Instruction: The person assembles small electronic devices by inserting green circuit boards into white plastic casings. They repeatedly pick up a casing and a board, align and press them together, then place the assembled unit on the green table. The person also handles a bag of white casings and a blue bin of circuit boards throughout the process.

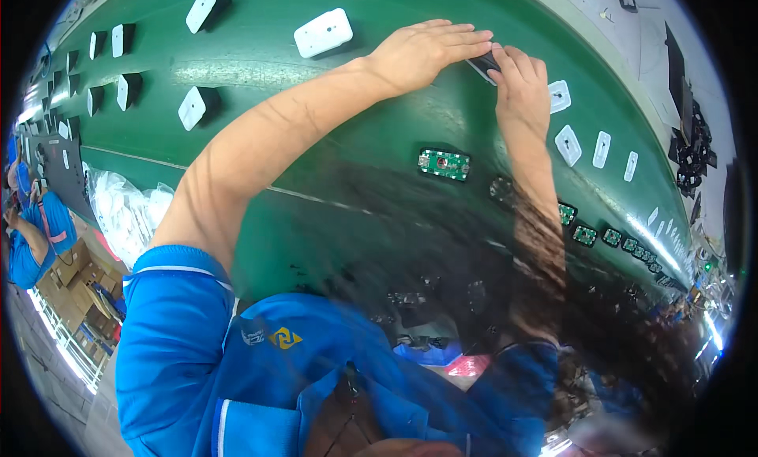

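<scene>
At the far side of the green work surface (379, 101), both hands meet at a small black case with a pale edge (483, 68). My left hand (422, 56) reaches in from the left, its straight fingers pressed together along the case's far end; its thumb is hidden. Curled fingers of my right hand (521, 82) close on the case from the right. Much of the case is covered by the fingers. Nearer to me lies a green circuit board in a black frame (444, 165). A white cover (559, 97) rests just beside my right hand.
White-faced black cases (199, 105) stand in rows at left, with one larger white-faced case (324, 33) near my left forearm. More white covers (568, 145) and small circuit boards (585, 235) line the right. Clear plastic bags (126, 212) lie at left; dark hair blurs the lower middle.
</scene>
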The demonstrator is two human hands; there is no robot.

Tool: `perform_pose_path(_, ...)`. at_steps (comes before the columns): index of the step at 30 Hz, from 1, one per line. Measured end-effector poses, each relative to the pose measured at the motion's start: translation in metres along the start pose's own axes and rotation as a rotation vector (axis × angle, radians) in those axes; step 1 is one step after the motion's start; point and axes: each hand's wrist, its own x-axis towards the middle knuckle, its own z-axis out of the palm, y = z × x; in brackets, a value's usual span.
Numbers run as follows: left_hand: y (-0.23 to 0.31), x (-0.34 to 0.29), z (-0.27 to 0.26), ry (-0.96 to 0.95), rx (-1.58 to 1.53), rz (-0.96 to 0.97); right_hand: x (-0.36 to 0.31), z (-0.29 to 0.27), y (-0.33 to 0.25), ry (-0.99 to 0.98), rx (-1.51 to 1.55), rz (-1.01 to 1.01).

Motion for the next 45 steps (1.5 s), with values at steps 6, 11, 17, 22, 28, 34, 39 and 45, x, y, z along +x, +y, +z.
perform_pose_path(6, -0.002, -0.003, -0.004, -0.007, 0.033, 0.014, -0.001, 0.005, -0.004, 0.003, 0.024, 0.042)
perform_pose_path(11, -0.002, 0.007, -0.013, -0.074, -0.01, -0.055, 0.01, -0.008, 0.004, -0.034, 0.172, 0.064)
perform_pose_path(17, -0.005, -0.003, -0.011, -0.076, 0.029, -0.012, 0.002, 0.001, -0.004, 0.008, 0.092, 0.003)
perform_pose_path(22, -0.005, -0.004, -0.008, -0.035, 0.031, 0.021, -0.004, 0.006, 0.0, 0.048, 0.035, -0.037)
perform_pose_path(28, -0.001, -0.005, -0.003, -0.008, 0.071, -0.001, -0.006, 0.016, -0.008, 0.114, -0.032, 0.033)
perform_pose_path(34, -0.004, 0.003, -0.012, -0.077, 0.059, -0.042, 0.006, -0.002, -0.002, 0.014, 0.104, 0.045)
perform_pose_path(39, 0.001, 0.003, -0.014, -0.076, 0.072, -0.015, -0.003, 0.0, -0.002, 0.087, 0.146, 0.078)
perform_pose_path(45, -0.008, -0.005, -0.012, -0.047, 0.137, 0.034, -0.004, 0.009, -0.004, 0.064, 0.075, 0.005)
